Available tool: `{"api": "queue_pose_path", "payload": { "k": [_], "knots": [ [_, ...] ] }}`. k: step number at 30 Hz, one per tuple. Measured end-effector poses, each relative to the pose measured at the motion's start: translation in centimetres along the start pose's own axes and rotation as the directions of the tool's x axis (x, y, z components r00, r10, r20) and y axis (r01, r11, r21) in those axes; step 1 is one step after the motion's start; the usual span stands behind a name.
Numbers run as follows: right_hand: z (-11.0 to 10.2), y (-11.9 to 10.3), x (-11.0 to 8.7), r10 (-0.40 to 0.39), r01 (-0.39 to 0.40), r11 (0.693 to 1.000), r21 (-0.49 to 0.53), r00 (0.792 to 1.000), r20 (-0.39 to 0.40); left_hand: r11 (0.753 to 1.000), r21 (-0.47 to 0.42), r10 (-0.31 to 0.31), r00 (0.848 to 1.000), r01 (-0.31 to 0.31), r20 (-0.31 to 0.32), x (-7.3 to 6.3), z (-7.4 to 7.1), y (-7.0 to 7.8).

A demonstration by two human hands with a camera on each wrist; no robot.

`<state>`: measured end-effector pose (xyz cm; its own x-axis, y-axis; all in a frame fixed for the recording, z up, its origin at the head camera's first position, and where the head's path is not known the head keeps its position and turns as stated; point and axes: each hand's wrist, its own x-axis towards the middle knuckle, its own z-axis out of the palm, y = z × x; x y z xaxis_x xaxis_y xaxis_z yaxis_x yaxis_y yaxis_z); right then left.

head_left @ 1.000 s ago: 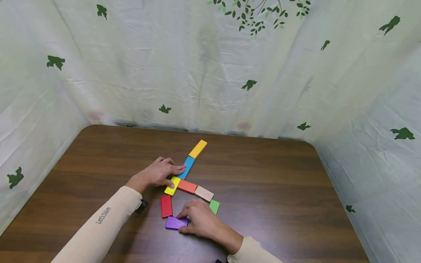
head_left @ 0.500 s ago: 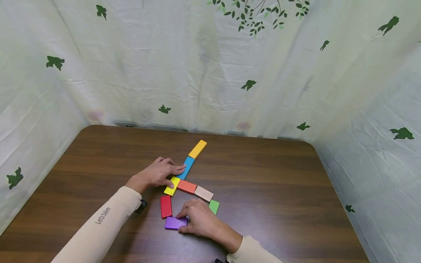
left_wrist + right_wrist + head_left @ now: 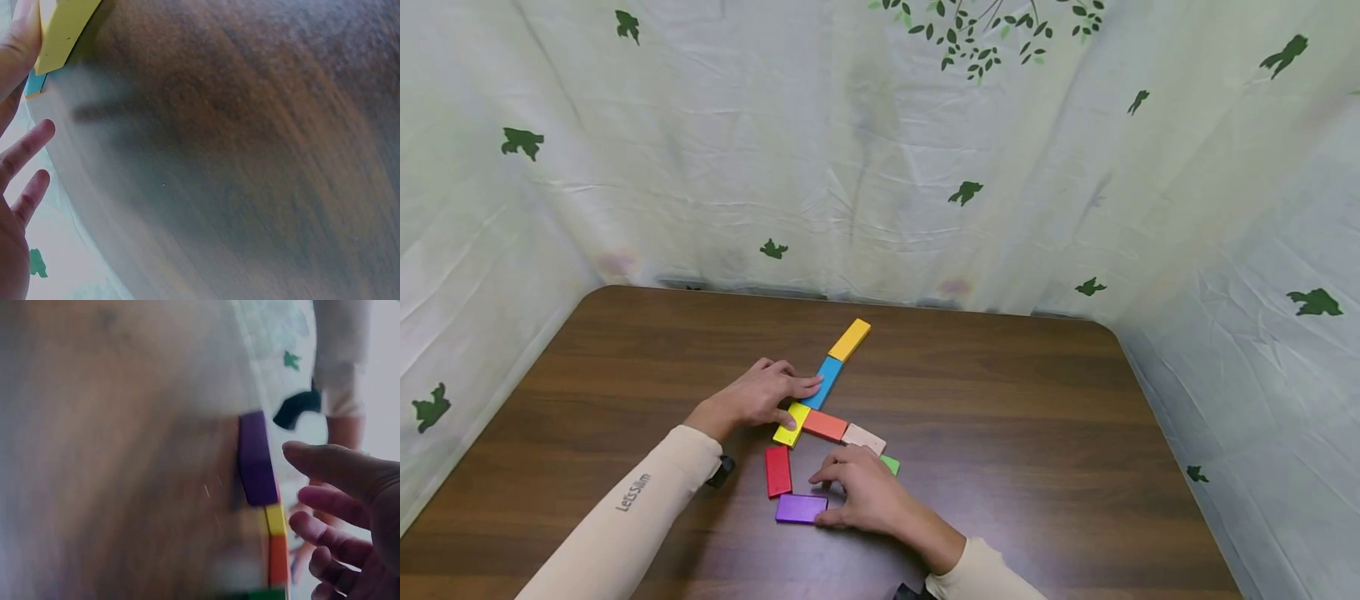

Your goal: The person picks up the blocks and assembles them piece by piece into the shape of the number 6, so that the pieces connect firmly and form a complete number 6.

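Flat coloured blocks lie on the table in the head view. My left hand rests with its thumb on the yellow block and a finger on the blue block. Beside the purple block is my right hand, its fingers spread and its thumb by the block's right end; whether the thumb touches it I cannot tell. The right wrist view shows a gap between those fingers and the purple block. Behind the purple block sits a red block.
An amber block continues the line beyond the blue one. An orange block, a beige block and a partly hidden green block run rightward from the yellow one. White curtains surround the brown table.
My right hand has let go of the purple block and shifted slightly right and away from me, covering more of the green block. The left hand stays in place.
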<state>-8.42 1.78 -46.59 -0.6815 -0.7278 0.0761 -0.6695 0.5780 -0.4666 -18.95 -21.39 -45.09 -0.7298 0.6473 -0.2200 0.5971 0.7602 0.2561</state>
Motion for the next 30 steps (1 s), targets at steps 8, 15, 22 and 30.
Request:
{"api": "queue_pose_path", "payload": {
  "k": [8, 15, 22, 30],
  "knots": [
    [-1.8, 2.1, -2.2, 0.161, -0.152, 0.982, 0.112, 0.984, -0.079, 1.000, -0.005, -0.001, 1.000, 0.001, 0.011, -0.2, -0.1, 0.1],
    [-2.2, 4.0, -4.4, 0.222, -0.201, 0.972, 0.124, 0.956, -0.192, 1.000, -0.015, -0.002, 1.000, 0.002, 0.011, -0.2, -0.2, 0.1],
    [-1.9, 4.4, -5.7, 0.300, -0.274, 0.948, 0.161, 0.938, -0.172, 1.000, -0.024, -0.007, 1.000, 0.007, 0.019, -0.1, -0.3, 0.1],
    [-1.6, 4.2, -5.9, 0.331, -0.314, 0.941, 0.129, 0.931, -0.150, 1.000, -0.022, -0.009, 1.000, 0.009, 0.021, -0.2, -0.2, 0.1]
  ]
}}
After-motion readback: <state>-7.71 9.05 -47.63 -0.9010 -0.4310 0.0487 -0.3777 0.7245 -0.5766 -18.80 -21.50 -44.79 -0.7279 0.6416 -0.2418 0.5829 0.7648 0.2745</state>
